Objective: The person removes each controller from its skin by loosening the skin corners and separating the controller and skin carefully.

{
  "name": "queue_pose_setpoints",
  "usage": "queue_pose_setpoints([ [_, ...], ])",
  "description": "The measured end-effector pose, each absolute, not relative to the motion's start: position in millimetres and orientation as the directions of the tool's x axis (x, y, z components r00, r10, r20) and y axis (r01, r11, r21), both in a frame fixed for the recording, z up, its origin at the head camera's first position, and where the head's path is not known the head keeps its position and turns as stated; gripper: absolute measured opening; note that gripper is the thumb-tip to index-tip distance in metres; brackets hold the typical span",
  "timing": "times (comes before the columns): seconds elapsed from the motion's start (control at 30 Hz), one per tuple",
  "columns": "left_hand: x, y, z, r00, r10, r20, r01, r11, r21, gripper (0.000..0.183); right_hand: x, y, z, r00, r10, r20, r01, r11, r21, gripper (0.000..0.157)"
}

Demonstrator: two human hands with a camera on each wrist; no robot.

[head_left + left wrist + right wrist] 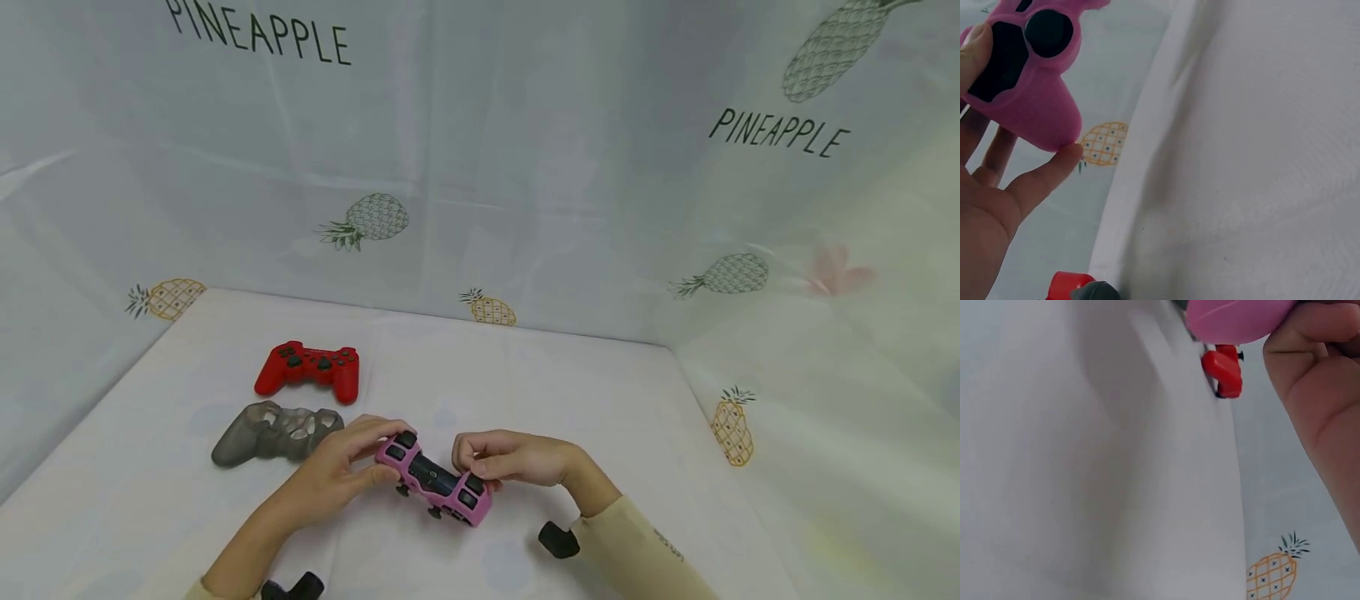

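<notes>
Gripping a pink plastic controller with black buttons point(432, 477) at opposite ends between left hand point(335, 473) and right hand point(521, 458), probably for steadiness; having beyond left hand red plastic controller point(308, 367) and grey controller-shaped piece point(258, 433), perhaps aside for space

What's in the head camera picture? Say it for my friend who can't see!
A person's left hand and right hand hold opposite ends of a pink game controller over a white table. A gray controller and, behind it, a red controller lie farther left. Pale cloth with pineapple pictures rises behind the table.
</notes>
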State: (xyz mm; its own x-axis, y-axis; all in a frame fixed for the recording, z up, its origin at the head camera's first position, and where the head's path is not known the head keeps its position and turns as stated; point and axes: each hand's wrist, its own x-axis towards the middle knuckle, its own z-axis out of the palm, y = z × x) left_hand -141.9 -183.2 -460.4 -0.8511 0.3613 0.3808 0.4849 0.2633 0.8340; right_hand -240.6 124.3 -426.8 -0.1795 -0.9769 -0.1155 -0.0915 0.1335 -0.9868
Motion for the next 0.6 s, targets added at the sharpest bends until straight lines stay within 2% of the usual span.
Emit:
queue_pose_setpoints([
  [0.1,-142,-184,-459,-0.850,0.363,0.381,0.489,0.278,0.827,0.051,-240,126,-426,-0.179,-0.981,-0.072,-0.149,0.099,-0.984,0.025],
  [0.17,-142,-184,-459,-0.857,0.354,0.373,0.484,0.307,0.819,0.050,-238,127,-425,-0.215,-0.976,-0.044,-0.181,0.084,-0.980,0.022],
  [0.27,-143,-183,-460,-0.870,0.343,0.353,0.464,0.332,0.821,0.048,-236,128,-425,-0.317,-0.948,0.020,-0.246,0.062,-0.967,0.016],
  [0.47,-145,-180,-462,-0.903,0.296,0.312,0.397,0.299,0.868,0.047,-230,123,-425,-0.573,-0.805,0.154,-0.372,0.089,-0.924,0.011],
  [0.6,-146,-176,-461,-0.924,0.259,0.280,0.353,0.300,0.886,0.047,-226,118,-426,-0.648,-0.730,0.215,-0.399,0.086,-0.913,0.008],
])
